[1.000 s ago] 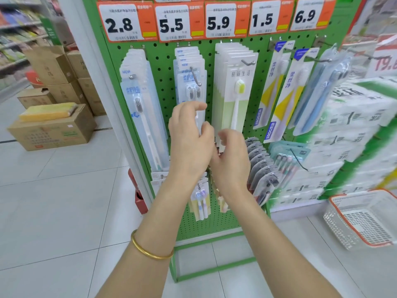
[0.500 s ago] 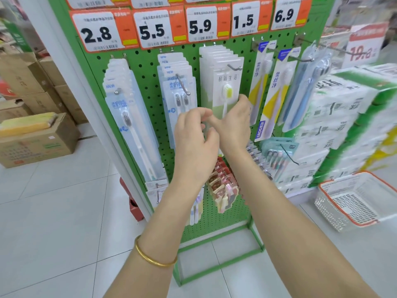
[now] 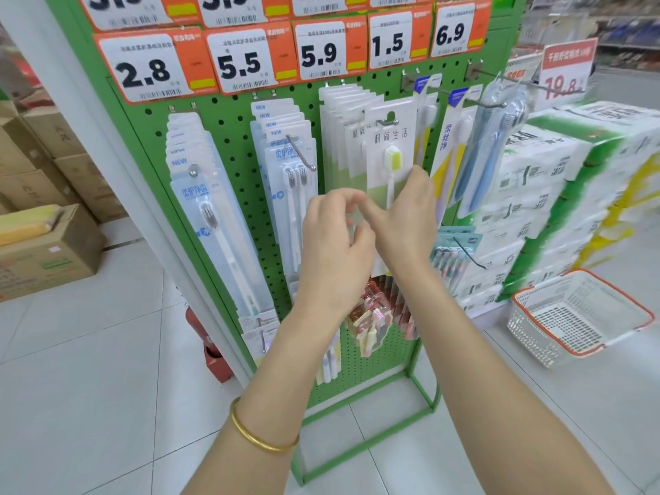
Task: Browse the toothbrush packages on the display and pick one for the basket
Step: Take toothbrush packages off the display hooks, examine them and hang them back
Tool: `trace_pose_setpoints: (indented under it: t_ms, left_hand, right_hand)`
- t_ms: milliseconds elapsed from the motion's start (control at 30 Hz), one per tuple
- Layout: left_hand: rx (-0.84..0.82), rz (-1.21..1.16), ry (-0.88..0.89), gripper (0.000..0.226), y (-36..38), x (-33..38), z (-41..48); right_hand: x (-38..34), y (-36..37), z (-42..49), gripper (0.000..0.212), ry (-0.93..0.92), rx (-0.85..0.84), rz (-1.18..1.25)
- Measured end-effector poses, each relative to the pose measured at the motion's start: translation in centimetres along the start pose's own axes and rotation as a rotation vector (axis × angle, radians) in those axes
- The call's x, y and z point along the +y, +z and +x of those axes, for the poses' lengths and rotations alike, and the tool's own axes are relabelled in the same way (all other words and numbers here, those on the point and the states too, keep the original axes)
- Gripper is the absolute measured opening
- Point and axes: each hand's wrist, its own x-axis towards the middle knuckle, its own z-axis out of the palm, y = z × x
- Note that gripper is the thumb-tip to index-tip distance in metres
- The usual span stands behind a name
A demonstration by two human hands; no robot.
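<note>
Fingers (image 3: 420, 177) of right hand (image 3: 403, 226) pinch flat, glossy rectangular toothbrush package (image 3: 393, 112).

Green pegboard rack (image 3: 232, 148) stands on tiled floor (image 3: 89, 369). Price tags (image 3: 246, 62) along top. On hooks, left to right: blue-white toothbrush packs (image 3: 214, 223), twin-brush packs (image 3: 293, 166), white-green packs (image 3: 389, 144), yellow packs (image 3: 450, 148), dark-blue packs (image 3: 489, 148). On floor: white basket (image 3: 528, 330) at right, cardboard boxes (image 3: 46, 259) at left, tissue bales (image 3: 557, 194) beside rack.
</note>
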Motion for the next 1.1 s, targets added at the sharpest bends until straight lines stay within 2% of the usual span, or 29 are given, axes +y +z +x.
trace_pose_setpoints:
  t_ms: [133, 300, 433, 567, 700, 867, 967, 1033, 1100]
  left_hand:
    - [-0.017, -0.002, -0.002, 0.029, 0.2, 0.1, 0.0]
    - [0.024, -0.007, -0.014, 0.028, 1.3, -0.1, 0.1]
    - [0.057, -0.06, -0.061, 0.025, 3.0, 0.2, 0.4]
    - [0.049, -0.134, -0.178, 0.025, 5.2, 0.3, 0.5]
    - [-0.005, -0.225, -0.335, 0.016, 8.8, -0.2, -0.1]
    - [0.041, -0.377, -0.489, 0.02, 13.0, -1.9, -2.2]
    - [0.088, -0.412, -0.578, 0.024, 14.5, -3.2, -3.2]
    - [0.119, -0.416, -0.656, 0.039, 15.3, -4.0, -3.6]
    - [0.166, -0.412, -0.71, 0.044, 16.3, -5.4, -3.7]
  right_hand:
    - [0.5, -0.8, -0.2, 0.06, 0.036, -0.027, 0.05]
    - [1.5, -2.2, -0.2, 0.043, 0.023, -0.051, 0.152]
    - [2.6, -3.1, 0.4, 0.045, 0.022, -0.122, 0.211]
    - [5.1, -4.7, 0.1, 0.052, 0.041, -0.282, 0.173]
    - [8.6, -6.3, -0.8, 0.048, 0.002, -0.464, 0.134]
    - [12.9, -7.6, -1.6, 0.04, -0.017, -0.706, 0.172]
    - [15.3, -8.2, -1.8, 0.027, 0.066, -0.842, 0.303]
    - [17.4, -8.1, -2.1, 0.019, 0.2, -0.877, 0.497]
    - [19.1, -7.8, -2.5, 0.03, 0.315, -0.849, 0.594]
